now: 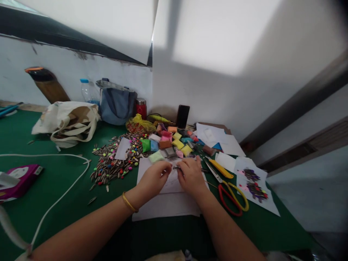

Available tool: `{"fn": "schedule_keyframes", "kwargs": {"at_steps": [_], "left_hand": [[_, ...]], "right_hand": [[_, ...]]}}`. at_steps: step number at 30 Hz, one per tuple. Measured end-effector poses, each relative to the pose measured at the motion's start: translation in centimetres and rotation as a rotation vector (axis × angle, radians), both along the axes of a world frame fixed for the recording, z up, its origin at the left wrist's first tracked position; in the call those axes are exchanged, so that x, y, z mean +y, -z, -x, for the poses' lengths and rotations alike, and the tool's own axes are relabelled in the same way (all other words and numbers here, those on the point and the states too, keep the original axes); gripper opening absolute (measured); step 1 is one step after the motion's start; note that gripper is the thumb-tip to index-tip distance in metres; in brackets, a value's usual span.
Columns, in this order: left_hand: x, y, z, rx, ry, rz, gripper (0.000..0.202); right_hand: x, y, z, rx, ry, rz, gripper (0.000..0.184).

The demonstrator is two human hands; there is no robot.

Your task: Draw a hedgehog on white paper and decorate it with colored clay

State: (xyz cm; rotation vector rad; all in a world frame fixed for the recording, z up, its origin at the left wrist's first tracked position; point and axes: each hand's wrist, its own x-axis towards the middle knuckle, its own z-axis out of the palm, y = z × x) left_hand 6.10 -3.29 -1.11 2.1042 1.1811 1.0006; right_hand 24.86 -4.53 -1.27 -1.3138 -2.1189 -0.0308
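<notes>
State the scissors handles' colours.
Scissors handles: one red, one yellow. Shows best in the head view.

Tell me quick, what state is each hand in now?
Left hand: fingers curled; can't tell whether it holds anything.
Right hand: fingers curled near a small dark slim object; grip unclear.

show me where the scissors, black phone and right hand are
scissors (218,178): head view, on the metal blades near the pivot
black phone (182,116): head view, middle of its dark upright face
right hand (191,177): head view, on the back of the hand
</notes>
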Motion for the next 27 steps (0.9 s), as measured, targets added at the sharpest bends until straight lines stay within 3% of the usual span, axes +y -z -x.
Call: {"fn": "schedule_keyframes", "kwargs": {"at_steps": [2,10,15,20,27], "left_hand": [[0.2,0.2,-0.4,-0.019,0.002,-0.002,0.014],[-0.4,0.4,0.2,-0.139,-0.002,0.074,0.01],[-0.8,0.8,1.0,-0.174,-0.023,0.064,0.013],[-0.5,0.9,1.4,-0.076,0.052,-0.067,0.022],[-0.6,0.8,1.9,0.139,0.085,-0.215,0.019]], "right_hand": [[-0.1,-0.1,-0.3,0.016,0.036,-0.033,0.018],[-0.7,-0.1,0.4,0.194,-0.174,0.101,0.023],[-0.9,0.2,1.4,0.235,-0.174,0.151,0.019],[-0.7,0.6,1.5,0.256,-0.19,0.149,0.01],[-0.5,0.6,1.4,0.293,-0.243,0.235,0.008]]}}
